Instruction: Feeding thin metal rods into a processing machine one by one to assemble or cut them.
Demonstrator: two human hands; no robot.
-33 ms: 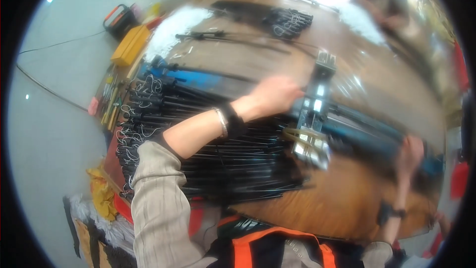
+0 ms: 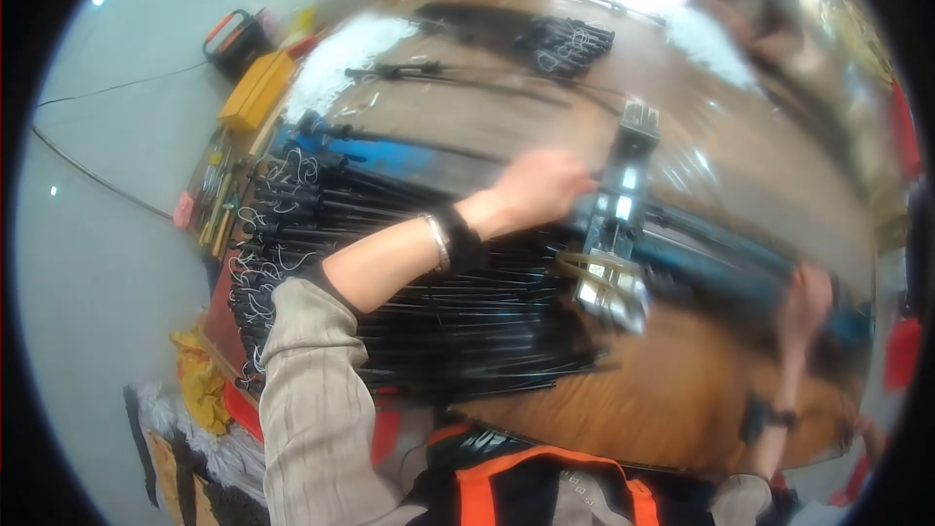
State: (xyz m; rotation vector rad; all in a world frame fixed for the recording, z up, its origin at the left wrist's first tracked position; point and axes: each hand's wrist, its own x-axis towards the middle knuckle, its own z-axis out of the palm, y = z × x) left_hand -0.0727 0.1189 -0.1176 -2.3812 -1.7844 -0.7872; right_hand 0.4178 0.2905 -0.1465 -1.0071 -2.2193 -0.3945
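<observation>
My left hand (image 2: 545,183) is closed, with its fingertips against the left side of a metal clamping fixture (image 2: 623,180). What is pinched there does not show. A loop of tan band or tube (image 2: 584,260) hangs at the fixture's near end. Long rods (image 2: 716,242) run along a blue bar from the fixture toward the right. At their far right end my right hand (image 2: 806,302) is closed and blurred; what it grips cannot be made out. Under my left forearm lies a big pile of thin black rods (image 2: 467,321), with white cord loops at their left ends.
A second bundle of black rods (image 2: 570,44) lies at the back of the wooden table (image 2: 643,399), beside a white heap (image 2: 346,58). Hand tools (image 2: 219,195) and a yellow box (image 2: 255,90) line the left edge. Other people (image 2: 755,0) sit across the table.
</observation>
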